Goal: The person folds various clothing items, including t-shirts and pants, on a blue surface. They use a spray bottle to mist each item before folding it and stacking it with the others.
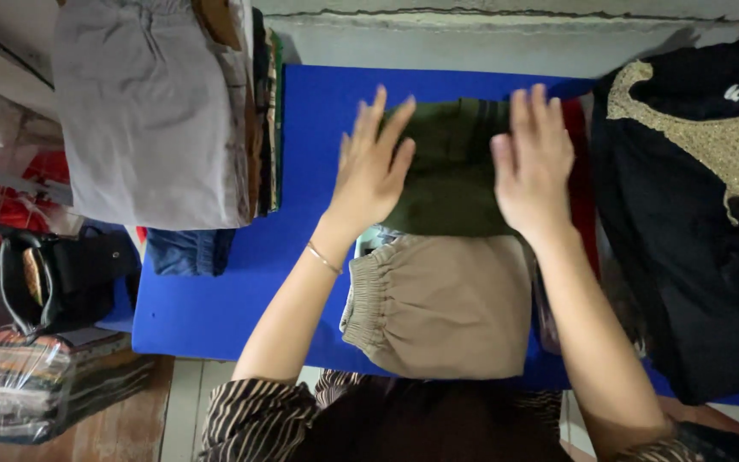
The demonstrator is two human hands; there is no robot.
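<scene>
My left hand (pixel 372 164) lies flat with fingers spread on the left edge of a folded dark green garment (pixel 452 184) on the blue table (pixel 215 299). Flat on the garment's right edge rests my right hand (pixel 532 162), fingers together and pointing away from me. Neither hand grips anything. In front of the green piece, nearer to me, sits a folded tan garment with an elastic waistband (pixel 446 308). A thin bracelet circles my left wrist.
A stack of folded clothes topped by a grey piece (pixel 151 111) stands at the left. A black garment with gold embroidery (pixel 694 205) lies at the right. A folded denim piece (pixel 188 251), a black handbag (pixel 62 274) and plastic-wrapped fabrics (pixel 36 385) sit at the lower left.
</scene>
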